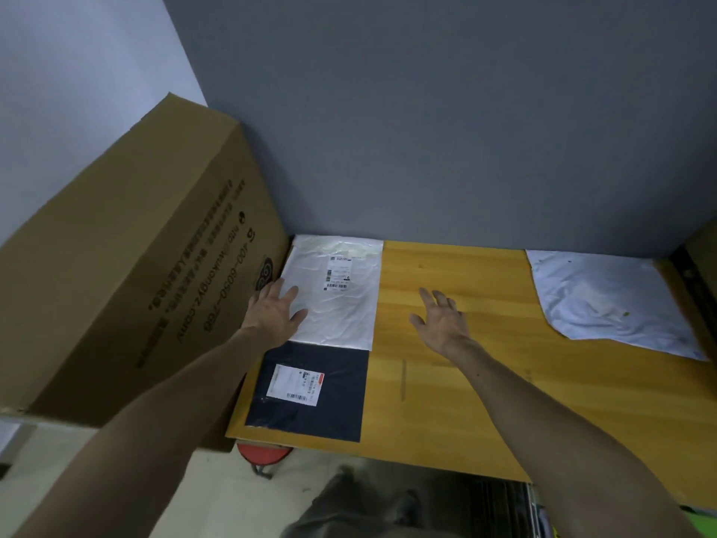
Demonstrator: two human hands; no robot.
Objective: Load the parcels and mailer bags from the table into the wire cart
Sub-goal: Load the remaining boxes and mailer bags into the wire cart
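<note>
Single head-worn wide-angle view, forward and down over the table (446,401), close, probably standing.

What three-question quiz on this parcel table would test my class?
1. True or false: the left hand and the right hand both hold nothing.
2. Compared with the labelled white plastic mailer bag, the dark navy flat mailer bag lies: A) nearer the person B) farther away C) to its right.
3. How many mailer bags lie on the yellow wooden table?
Key: 1 true; 2 A; 3 three, counting the crumpled white plastic mailer bag at the right.
</note>
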